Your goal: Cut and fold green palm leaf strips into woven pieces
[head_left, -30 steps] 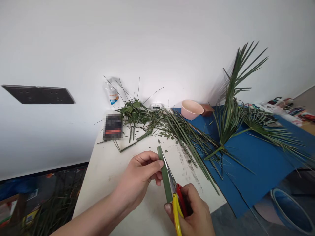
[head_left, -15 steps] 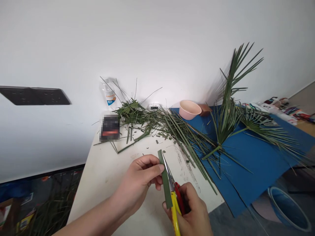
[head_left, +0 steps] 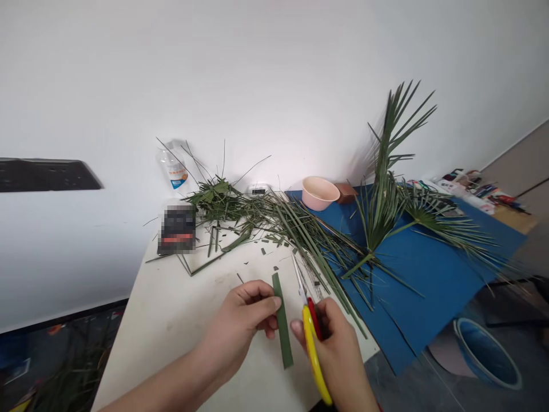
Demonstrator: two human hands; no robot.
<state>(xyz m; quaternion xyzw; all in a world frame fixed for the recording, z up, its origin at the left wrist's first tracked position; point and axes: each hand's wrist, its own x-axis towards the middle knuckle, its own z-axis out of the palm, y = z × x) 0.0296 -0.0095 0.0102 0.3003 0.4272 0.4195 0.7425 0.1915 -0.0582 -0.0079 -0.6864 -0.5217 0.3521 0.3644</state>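
Between the thumb and fingers of my left hand (head_left: 249,315) is a flat green palm leaf strip (head_left: 283,339), held roughly upright above the white table (head_left: 193,320). My right hand (head_left: 337,337) grips scissors (head_left: 310,335) with one yellow and one red handle. Their blades point away from me and look nearly together, a little to the right of the strip and apart from it. Small cut bits of leaf (head_left: 275,268) lie on the table just beyond my hands.
A heap of shredded leaves (head_left: 218,200) and long strips lies along the wall. Fan palm fronds (head_left: 380,229) rest on a blue mat (head_left: 407,292) at right. A pink bowl (head_left: 319,194), a plastic bottle (head_left: 175,171) and a blue bucket (head_left: 489,355) are around.
The scissors have moved away from the strip to the right; before, their blades lay along its edge. A thin sliver now shows beside my left hand. The whole view has shifted slightly.
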